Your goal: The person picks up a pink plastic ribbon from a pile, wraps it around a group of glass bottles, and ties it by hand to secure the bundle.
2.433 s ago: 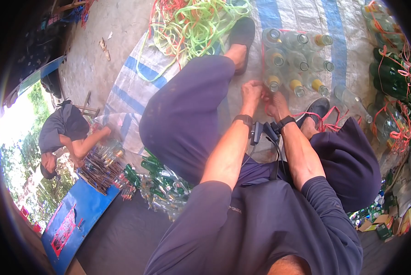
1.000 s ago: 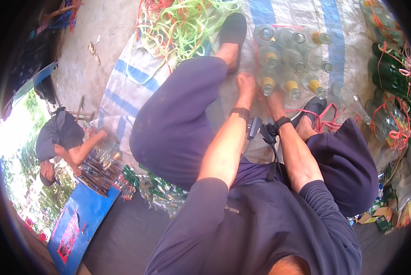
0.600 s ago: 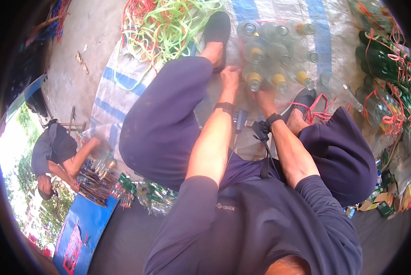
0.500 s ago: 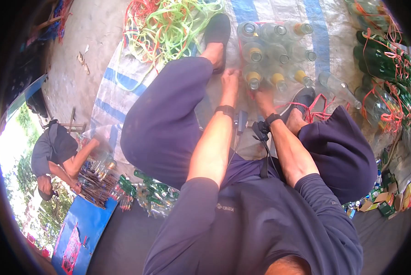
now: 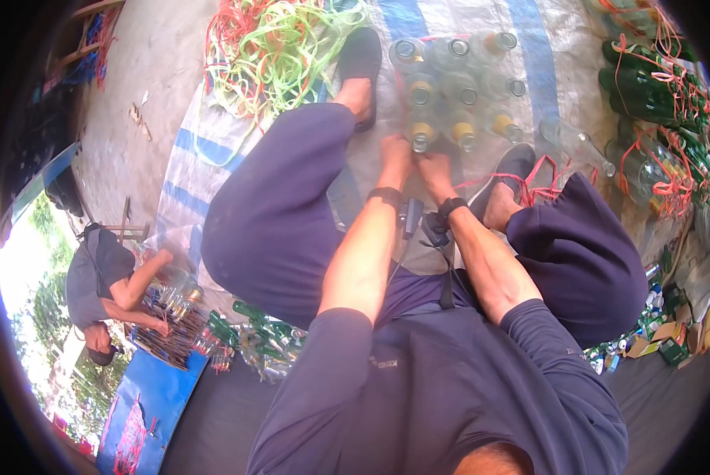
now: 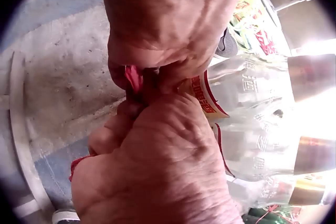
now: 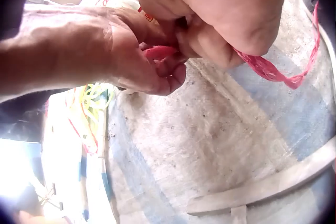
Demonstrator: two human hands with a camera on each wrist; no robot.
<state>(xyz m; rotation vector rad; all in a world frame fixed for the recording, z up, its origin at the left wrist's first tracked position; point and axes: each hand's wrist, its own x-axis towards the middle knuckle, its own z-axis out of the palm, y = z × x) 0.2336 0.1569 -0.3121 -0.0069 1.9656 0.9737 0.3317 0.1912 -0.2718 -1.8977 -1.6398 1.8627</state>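
Upright clear glass bottles point(image 5: 459, 85) stand in a block, with a thin red ribbon visible along their far and left edges. Close to their near left corner, my left hand point(image 5: 396, 158) and right hand point(image 5: 435, 176) meet. In the left wrist view, my left hand point(image 6: 168, 19) above and my right hand point(image 6: 163, 161) below pinch a red ribbon point(image 6: 134, 77) between them. The right wrist view shows my left hand point(image 7: 126, 50) and right hand point(image 7: 220, 14) with curled fingers; a ribbon tail point(image 7: 273, 73) trails from the right. Overlapping fingers hide where the strands meet.
One clear bottle point(image 5: 578, 146) lies right of the block. Tied green bottles point(image 5: 648, 87) are at the far right. A green and red ribbon heap point(image 5: 280, 51) lies beyond my left foot. Another person point(image 5: 106, 277) works at left, near a blue board point(image 5: 153, 404).
Apart half a second ago, my hands have come together at the near left corner of the bottles. The head view has shifted, and the other person's arms and head have moved.
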